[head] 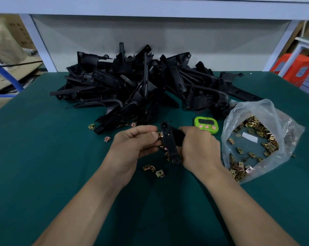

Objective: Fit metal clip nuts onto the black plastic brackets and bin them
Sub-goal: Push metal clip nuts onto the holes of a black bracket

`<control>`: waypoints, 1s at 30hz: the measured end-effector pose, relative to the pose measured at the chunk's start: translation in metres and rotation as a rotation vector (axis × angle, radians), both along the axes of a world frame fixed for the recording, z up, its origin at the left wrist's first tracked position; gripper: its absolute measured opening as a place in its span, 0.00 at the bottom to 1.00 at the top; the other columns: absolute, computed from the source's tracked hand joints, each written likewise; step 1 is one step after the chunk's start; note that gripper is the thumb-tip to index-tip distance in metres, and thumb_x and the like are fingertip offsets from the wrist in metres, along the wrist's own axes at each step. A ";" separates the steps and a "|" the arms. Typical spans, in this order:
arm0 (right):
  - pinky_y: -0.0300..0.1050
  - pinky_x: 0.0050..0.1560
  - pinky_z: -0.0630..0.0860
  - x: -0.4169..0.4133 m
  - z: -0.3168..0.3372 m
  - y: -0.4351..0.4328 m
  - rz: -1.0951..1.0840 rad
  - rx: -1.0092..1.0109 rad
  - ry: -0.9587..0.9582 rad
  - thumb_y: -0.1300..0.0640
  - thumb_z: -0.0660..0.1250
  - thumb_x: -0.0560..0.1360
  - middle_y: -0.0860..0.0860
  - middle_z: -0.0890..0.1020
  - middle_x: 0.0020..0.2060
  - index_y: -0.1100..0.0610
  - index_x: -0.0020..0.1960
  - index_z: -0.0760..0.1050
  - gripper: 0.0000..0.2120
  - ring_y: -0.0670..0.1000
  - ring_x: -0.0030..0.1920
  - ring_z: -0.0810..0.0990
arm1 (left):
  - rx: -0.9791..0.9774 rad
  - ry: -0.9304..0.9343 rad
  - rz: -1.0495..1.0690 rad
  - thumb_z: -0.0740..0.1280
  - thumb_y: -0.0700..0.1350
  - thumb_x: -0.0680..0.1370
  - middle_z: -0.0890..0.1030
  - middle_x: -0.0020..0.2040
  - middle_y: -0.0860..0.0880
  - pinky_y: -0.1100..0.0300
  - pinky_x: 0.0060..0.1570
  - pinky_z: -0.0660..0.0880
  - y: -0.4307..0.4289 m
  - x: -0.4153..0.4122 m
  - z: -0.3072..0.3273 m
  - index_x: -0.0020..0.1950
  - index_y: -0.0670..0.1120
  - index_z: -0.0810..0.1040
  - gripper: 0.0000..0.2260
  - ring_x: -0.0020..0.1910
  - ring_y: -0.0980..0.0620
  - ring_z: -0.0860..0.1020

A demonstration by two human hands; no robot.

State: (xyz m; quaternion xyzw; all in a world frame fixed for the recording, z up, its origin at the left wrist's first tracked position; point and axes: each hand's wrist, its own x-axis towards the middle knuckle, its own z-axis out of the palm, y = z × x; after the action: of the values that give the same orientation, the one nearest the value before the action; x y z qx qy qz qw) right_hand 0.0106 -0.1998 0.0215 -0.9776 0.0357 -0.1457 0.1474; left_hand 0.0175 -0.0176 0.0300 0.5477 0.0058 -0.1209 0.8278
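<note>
1. While the left hand (139, 141) pinches a brass-coloured clip nut (159, 134) between thumb and fingers, it presses the nut against the left edge of one black plastic bracket (169, 144), which is held upright just above the table.
2. Its partner, the right hand (198, 148), is curled round the bracket's right side and steadies it. The two hands sit close together, with only the bracket between them.
3. Judging by how the nut lies at the bracket's edge, this fitting is under way and not finished. Whether the nut is fully seated cannot be told, as the thumb hides part of it.
4. Behind the hands a large pile of brackets (141, 82) covers the far half of the green table (43, 157). Whether any of them already carry nuts is too small to tell.
5. Supply looks ample: an open plastic bag (253, 109) to the right holds many more clip nuts, and loose clip nuts (153, 169) lie scattered on the table under and near the hands.
6. No bin shows in the head view, so how many finished brackets have been put away cannot be judged. By the size of the pile, most of the job appears to lie ahead.
7. A green timer (206, 124) stands just beyond the right hand, beside the bag.
</note>
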 end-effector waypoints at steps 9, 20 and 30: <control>0.45 0.38 0.68 -0.001 0.004 0.002 -0.011 -0.011 0.033 0.59 0.72 0.69 0.46 0.72 0.32 0.48 0.49 0.78 0.11 0.60 0.39 0.79 | -0.010 0.002 0.015 0.77 0.44 0.65 0.87 0.41 0.44 0.62 0.40 0.81 -0.003 -0.003 0.002 0.43 0.48 0.89 0.08 0.40 0.51 0.86; 0.46 0.38 0.66 -0.003 0.006 0.006 0.007 -0.077 0.008 0.61 0.70 0.70 0.46 0.74 0.33 0.48 0.48 0.77 0.11 0.55 0.34 0.70 | -0.010 0.005 0.114 0.77 0.42 0.65 0.86 0.39 0.45 0.63 0.38 0.81 -0.005 -0.004 0.003 0.40 0.46 0.87 0.05 0.37 0.51 0.85; 0.46 0.37 0.65 -0.007 0.007 0.011 -0.009 -0.073 0.000 0.61 0.69 0.71 0.46 0.72 0.33 0.49 0.47 0.75 0.09 0.56 0.34 0.69 | 0.178 -0.082 0.202 0.74 0.35 0.75 0.86 0.39 0.40 0.62 0.40 0.81 -0.011 -0.011 0.004 0.49 0.47 0.87 0.08 0.37 0.48 0.85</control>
State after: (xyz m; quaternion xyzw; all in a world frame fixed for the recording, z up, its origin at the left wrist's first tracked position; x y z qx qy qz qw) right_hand 0.0035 -0.1884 0.0290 -0.9822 0.0346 -0.1477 0.1110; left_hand 0.0065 -0.0289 0.0343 0.6200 0.0377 -0.0135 0.7836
